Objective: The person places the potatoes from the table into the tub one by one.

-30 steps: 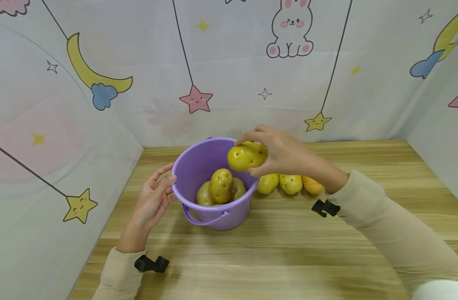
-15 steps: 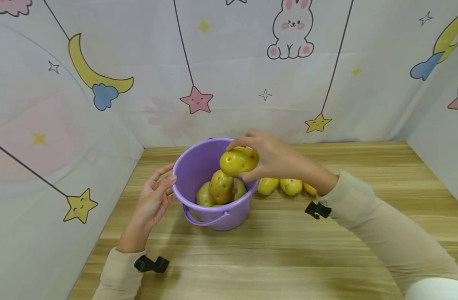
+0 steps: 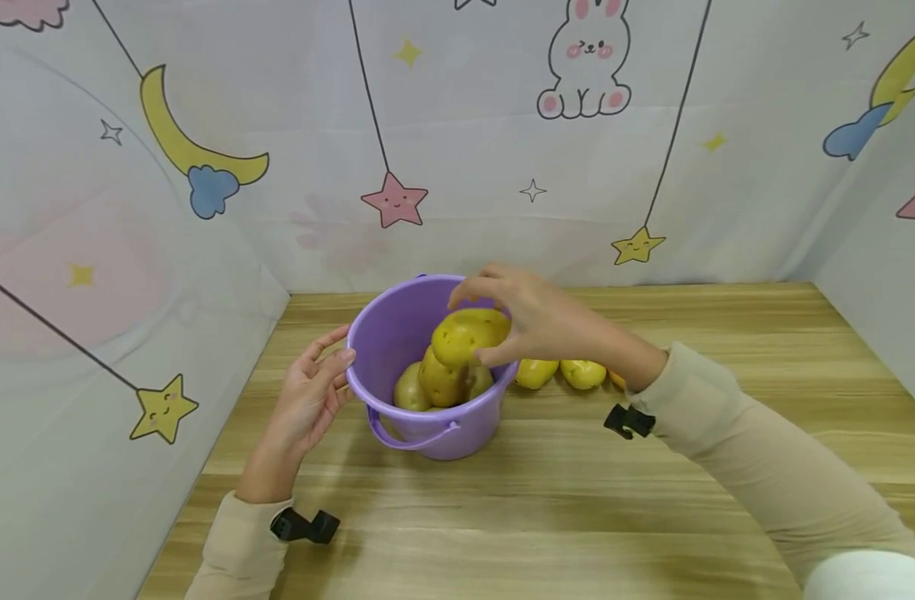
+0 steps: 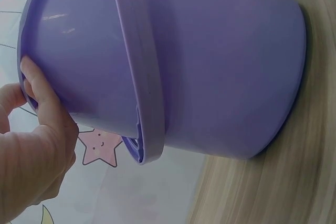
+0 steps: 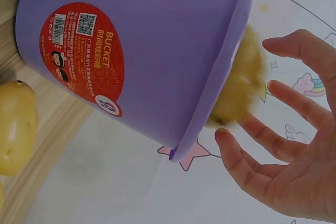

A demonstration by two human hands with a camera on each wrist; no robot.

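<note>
At the left rim of the purple bucket [image 3: 468, 433] [image 4: 226, 66], my left hand [image 3: 305, 400] [image 4: 42, 145] pinches the edge between thumb and fingers. A yellow potato [image 3: 463, 337] [image 5: 242, 80], blurred in the right wrist view, is at the bucket's mouth, above other potatoes [image 3: 410, 389] inside. My right hand [image 3: 540, 321] [image 5: 299, 145] is beside it over the right rim, its fingers spread and loose from the potato. The bucket stands upright, its handle [image 3: 408, 443] hanging down in front.
Several yellow potatoes [image 3: 536, 372] [image 5: 17, 127] lie on the wooden table [image 3: 457, 525] to the right of the bucket, partly hidden by my right arm. Behind and at the sides hangs a printed white cloth [image 3: 465, 133].
My right hand has moved left and slightly down, then let go of the potato, which has dropped lower into the bucket's mouth. My left hand has stayed on the rim.
</note>
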